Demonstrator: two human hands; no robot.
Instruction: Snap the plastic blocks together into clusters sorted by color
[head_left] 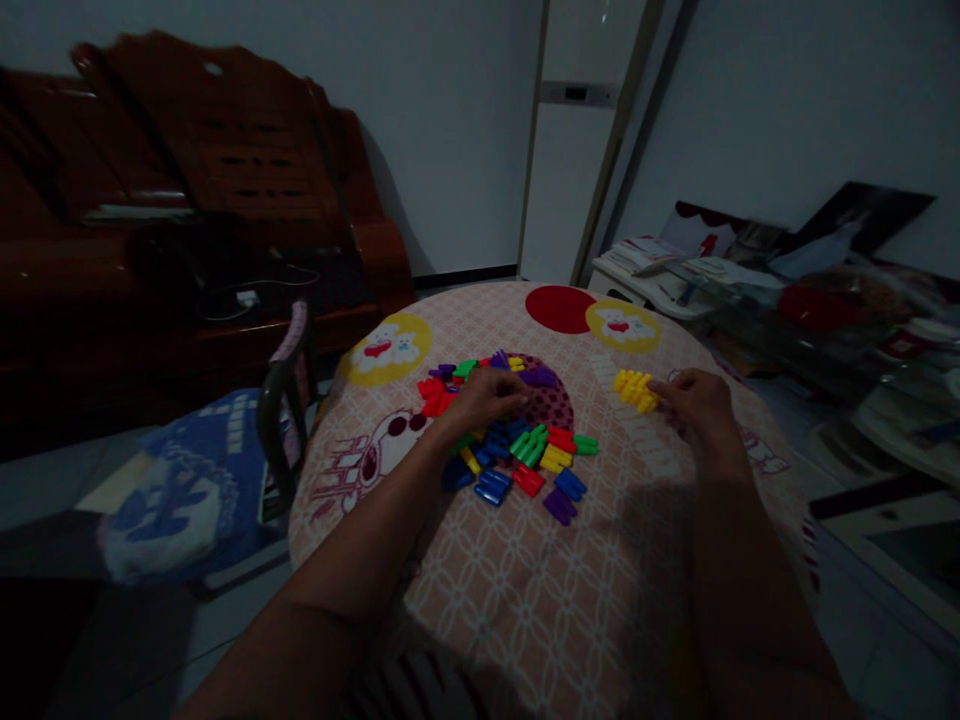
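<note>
My right hand (699, 402) pinches the near end of a cluster of yellow plastic building blocks (634, 390), held at the right side of the table. My left hand (491, 396) is over the loose pile, its fingers curled together; whether a piece is between them is hidden. Just beyond its fingertips shows a purple block (538, 376). Around and below that hand lie red blocks (435, 397), green blocks (530, 445), dark blue blocks (493, 487) and a yellow block (556, 459). Another purple block (560, 505) rests at the pile's near edge.
A patterned pink cloth covers the round table (510, 590). To the left stand a chair (281, 410) with a blue printed bag (191, 490) and a wooden sofa (247, 170). On the right is a cluttered glass-topped cabinet (795, 310); a tall white unit (566, 180) stands behind.
</note>
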